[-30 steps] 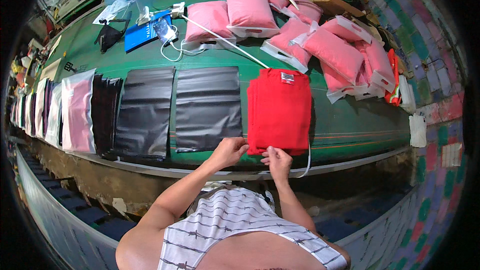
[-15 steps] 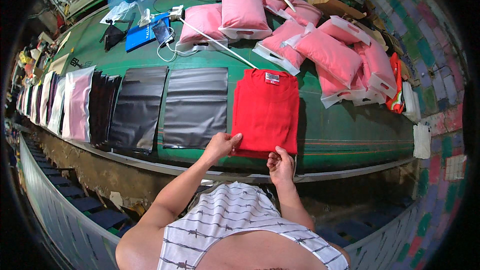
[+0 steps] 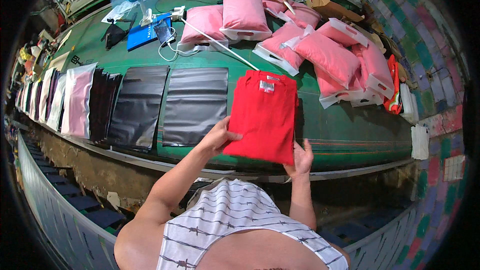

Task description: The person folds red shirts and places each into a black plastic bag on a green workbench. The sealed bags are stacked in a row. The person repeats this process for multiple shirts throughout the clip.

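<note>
Holding a folded red shirt (image 3: 263,115) up off the green table (image 3: 350,130), both hands at its near edge. Long axis runs away from the person, near edge to far edge, tilted a little so the far end leans right; collar end with its white neck label (image 3: 266,86) points away, toward the pink bags (image 3: 320,50). Shirt sits over the table's near half, just right of a flat dark grey bag (image 3: 194,105) (whether its far end touches the table I cannot tell). Left hand (image 3: 219,137) grips the near left corner: thumb lies on the top face, fingers curl underneath, closed on the cloth. Right hand (image 3: 300,160) takes the near right corner from below, palm up, fingers spread and wrapped up against the underside, thumb at the edge; also closed on the shirt. Left forearm comes up from the lower left at a slant, elbow bent; right forearm rises nearly straight up from the chest, wrist bent back. More flat bags, dark and pale, lie in an overlapping row (image 3: 90,105) along the near edge to the left. White cable (image 3: 170,50) and blue flat item (image 3: 142,32) sit at the far left, well apart from the hands.
</note>
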Tool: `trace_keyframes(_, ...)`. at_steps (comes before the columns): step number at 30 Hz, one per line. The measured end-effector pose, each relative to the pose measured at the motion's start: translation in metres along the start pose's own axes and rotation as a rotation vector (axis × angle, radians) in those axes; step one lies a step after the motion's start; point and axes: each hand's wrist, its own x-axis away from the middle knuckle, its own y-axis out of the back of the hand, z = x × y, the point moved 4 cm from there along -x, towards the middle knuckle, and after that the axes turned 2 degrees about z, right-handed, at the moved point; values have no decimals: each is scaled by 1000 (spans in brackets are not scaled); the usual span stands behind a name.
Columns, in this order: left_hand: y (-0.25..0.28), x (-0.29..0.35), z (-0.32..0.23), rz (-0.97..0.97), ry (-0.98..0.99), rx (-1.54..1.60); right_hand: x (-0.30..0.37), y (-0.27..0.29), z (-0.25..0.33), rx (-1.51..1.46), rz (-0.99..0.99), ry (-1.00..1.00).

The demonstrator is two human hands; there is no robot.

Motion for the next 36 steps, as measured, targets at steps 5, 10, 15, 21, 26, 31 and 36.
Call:
trace_keyframes(5,30,64,14,146,239,-40,-14,4,-2,416,-31,-24)
trace_keyframes(10,54,52,11,-172,100,-64,-52,-39,-13,793,-63,81)
trace_keyframes(15,80,79,-29,-174,56,-51,-80,-88,-45,821,99,10)
trace_keyframes(21,139,96,-114,-229,-265,-474,-122,-164,-83,1159,187,426)
trace_keyframes(26,177,95,-142,-421,-717,-683,-127,-181,-108,1487,186,896)
trace_keyframes(31,230,94,-88,-339,-108,-375,-138,-105,-178,610,-28,44)
trace_keyframes(36,242,89,-58,-325,56,-628,-130,-83,-209,349,-179,-87)
